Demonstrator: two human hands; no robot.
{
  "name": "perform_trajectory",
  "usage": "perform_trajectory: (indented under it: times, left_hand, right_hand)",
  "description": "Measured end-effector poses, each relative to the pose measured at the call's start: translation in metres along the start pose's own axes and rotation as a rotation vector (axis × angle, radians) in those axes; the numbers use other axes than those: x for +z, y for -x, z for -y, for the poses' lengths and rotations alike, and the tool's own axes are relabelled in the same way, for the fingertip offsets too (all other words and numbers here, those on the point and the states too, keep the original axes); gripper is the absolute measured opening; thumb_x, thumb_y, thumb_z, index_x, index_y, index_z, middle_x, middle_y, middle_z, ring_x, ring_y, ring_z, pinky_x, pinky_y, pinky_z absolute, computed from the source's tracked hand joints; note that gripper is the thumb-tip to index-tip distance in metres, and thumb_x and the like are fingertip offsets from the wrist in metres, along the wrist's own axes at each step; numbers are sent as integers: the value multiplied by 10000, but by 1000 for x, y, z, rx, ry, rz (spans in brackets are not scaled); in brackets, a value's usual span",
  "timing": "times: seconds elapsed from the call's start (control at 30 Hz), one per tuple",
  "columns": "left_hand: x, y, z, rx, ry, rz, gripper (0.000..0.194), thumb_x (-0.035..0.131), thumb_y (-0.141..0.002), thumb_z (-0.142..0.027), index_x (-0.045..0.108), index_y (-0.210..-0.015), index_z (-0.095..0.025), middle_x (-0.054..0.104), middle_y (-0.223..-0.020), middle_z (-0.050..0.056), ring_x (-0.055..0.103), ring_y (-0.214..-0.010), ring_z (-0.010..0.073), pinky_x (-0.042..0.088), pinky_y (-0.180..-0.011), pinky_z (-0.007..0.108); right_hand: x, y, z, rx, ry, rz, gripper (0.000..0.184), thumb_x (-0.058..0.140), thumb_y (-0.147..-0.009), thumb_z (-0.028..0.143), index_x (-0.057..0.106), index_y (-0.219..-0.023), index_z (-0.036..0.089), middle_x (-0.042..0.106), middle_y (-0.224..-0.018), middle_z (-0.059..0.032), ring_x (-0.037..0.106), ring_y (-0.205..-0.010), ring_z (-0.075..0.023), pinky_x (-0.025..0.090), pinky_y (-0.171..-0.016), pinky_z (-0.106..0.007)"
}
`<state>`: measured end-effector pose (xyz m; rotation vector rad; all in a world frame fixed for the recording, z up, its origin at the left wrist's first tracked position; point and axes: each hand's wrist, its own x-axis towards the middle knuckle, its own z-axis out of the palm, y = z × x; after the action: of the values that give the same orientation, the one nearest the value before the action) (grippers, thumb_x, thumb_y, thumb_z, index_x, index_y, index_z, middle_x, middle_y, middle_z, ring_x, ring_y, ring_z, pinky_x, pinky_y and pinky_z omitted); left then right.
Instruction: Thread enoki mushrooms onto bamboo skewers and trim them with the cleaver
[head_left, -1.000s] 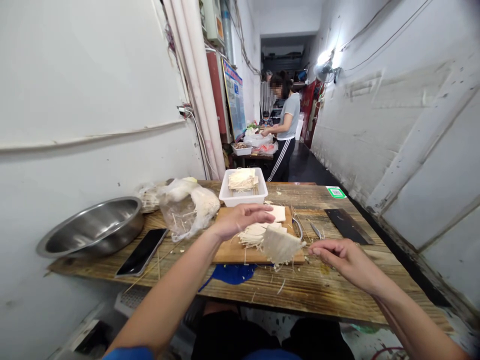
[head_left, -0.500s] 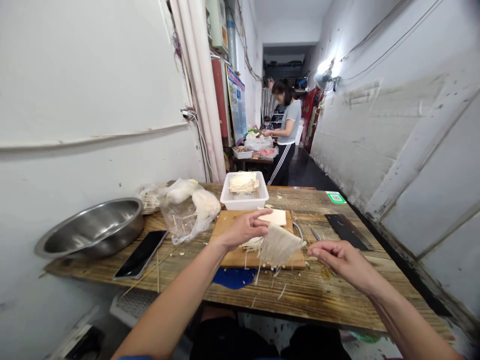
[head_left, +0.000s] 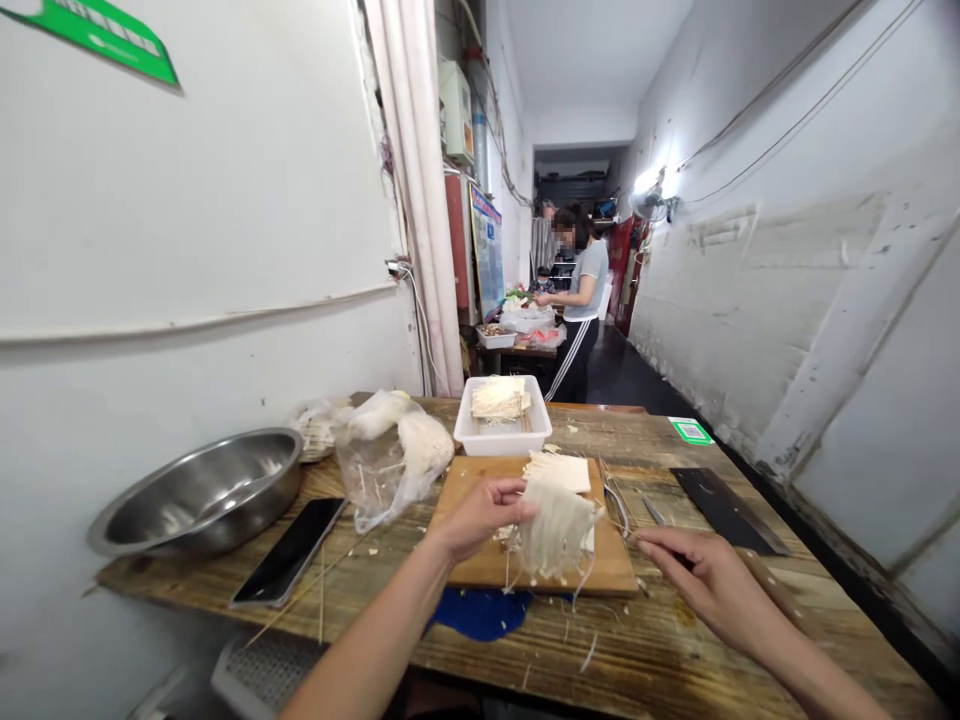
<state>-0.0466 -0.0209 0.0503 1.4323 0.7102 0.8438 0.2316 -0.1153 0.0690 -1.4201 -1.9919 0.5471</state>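
My left hand (head_left: 480, 515) is closed on a pale bunch of enoki mushrooms (head_left: 551, 530), pinching its top while the strands hang over the near part of a wooden cutting board (head_left: 472, 575). Flat cream sheets (head_left: 559, 470) lie at the board's far end. My right hand (head_left: 701, 580) hovers low over the wooden table (head_left: 675, 670) to the right of the board. Its fingers are pressed together and point left, and I cannot make out what they hold, if anything. A white tray (head_left: 502, 440) with more enoki stands just beyond the board.
A steel bowl (head_left: 195, 490), a phone (head_left: 289, 550) and a plastic bag of mushrooms (head_left: 397, 450) lie at the left. Scissors (head_left: 619, 505) and a dark cleaver (head_left: 724, 510) lie right of the board. Walls close in on both sides. A person (head_left: 581, 300) works at a far table.
My left hand closed on the enoki bunch and raised it off the board toward me. My right hand stayed low at the right. The view tipped upward.
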Motion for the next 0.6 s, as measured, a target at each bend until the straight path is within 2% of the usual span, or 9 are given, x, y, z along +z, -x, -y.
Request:
perform_trajectory:
  times: [0.07, 0.17, 0.27, 0.33, 0.47, 0.6]
  left_hand:
    - [-8, 4, 5, 20, 53, -42, 511, 793, -633, -392, 684, -1055, -124, 723, -955, 95, 641, -889, 200, 455, -835, 304]
    - [-23, 6, 23, 18, 151, -166, 623, 785, -640, -414, 616, -1174, -142, 713, -1034, 105, 653, -925, 207, 477, -840, 307]
    - [-37, 5, 53, 8, 157, -372, 712, 768, -646, -454, 549, -1250, -147, 699, -1093, 123, 645, -1015, 227, 482, -892, 325]
    - [-43, 6, 75, 5, 81, -521, 690, 749, -645, -495, 580, -1205, -127, 694, -1104, 144, 629, -1069, 254, 471, -940, 351]
    - [-47, 15, 110, 15, -55, -674, 538, 665, -701, -540, 659, -1076, -154, 691, -1119, 134, 632, -1070, 281, 474, -969, 385]
    - [-48, 23, 124, -3, -164, -725, 457, 581, -766, -537, 677, -1082, -221, 687, -1142, 94, 623, -1088, 278, 475, -982, 386]
  right_hand:
    - [2, -13, 7, -30, -5, -19, 353, 459, -905, 424, 711, -1009, 199, 721, -1028, -82, 661, -942, -240, 497, -840, -334]
    - [4, -45, 19, -71, -25, -17, 347, 465, -897, 408, 706, -1039, 203, 715, -1057, -77, 664, -946, -236, 501, -840, -343]
    - [7, -88, 26, -87, -53, -18, 343, 469, -882, 397, 713, -1023, 201, 720, -1039, -78, 665, -922, -235, 506, -806, -353]
    - [13, -119, 26, -91, -47, -49, 346, 471, -866, 384, 716, -1013, 190, 727, -1010, -80, 664, -887, -237, 502, -779, -359]
    - [40, -186, 21, -37, -40, -160, 370, 473, -832, 356, 721, -1000, 140, 735, -870, -76, 652, -787, -231, 480, -703, -333]
    - [78, -257, 13, 35, -77, -222, 333, 466, -848, 301, 721, -985, 137, 718, -821, -58, 642, -805, -221, 470, -688, -301]
